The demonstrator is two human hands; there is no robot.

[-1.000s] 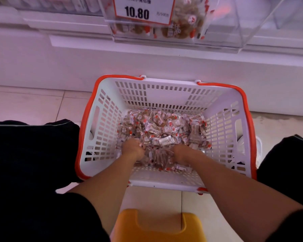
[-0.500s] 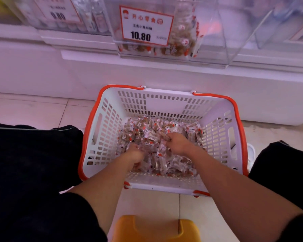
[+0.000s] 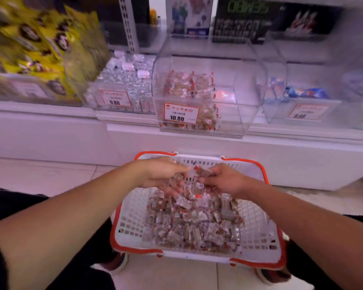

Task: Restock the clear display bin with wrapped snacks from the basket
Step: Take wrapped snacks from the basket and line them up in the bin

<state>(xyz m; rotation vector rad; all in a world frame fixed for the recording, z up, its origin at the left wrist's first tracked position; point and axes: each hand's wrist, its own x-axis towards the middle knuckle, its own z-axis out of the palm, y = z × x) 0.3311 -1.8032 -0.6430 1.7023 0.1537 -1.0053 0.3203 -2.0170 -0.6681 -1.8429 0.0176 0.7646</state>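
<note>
A white basket with an orange rim (image 3: 132, 218) stands on the floor, its bottom covered with small wrapped snacks (image 3: 193, 225). Above its far end my left hand (image 3: 161, 174) and my right hand (image 3: 224, 180) are cupped together around a heap of wrapped snacks (image 3: 194, 181), lifted clear of the pile. Straight ahead on the white shelf sits the clear display bin (image 3: 239, 95), part full of the same snacks, with a 10.80 price tag (image 3: 181, 115) on its front.
Left of the target bin is a clear bin of silver-wrapped sweets (image 3: 124, 84); further left lie yellow packets (image 3: 29, 45). Another clear bin with blue packets (image 3: 306, 95) stands to the right. Boxes line the upper shelf. My dark-clothed knees flank the basket.
Both hands have scooped up snacks and risen out of the basket toward its far rim. My view has tilted up, so the shelf and bins now show.
</note>
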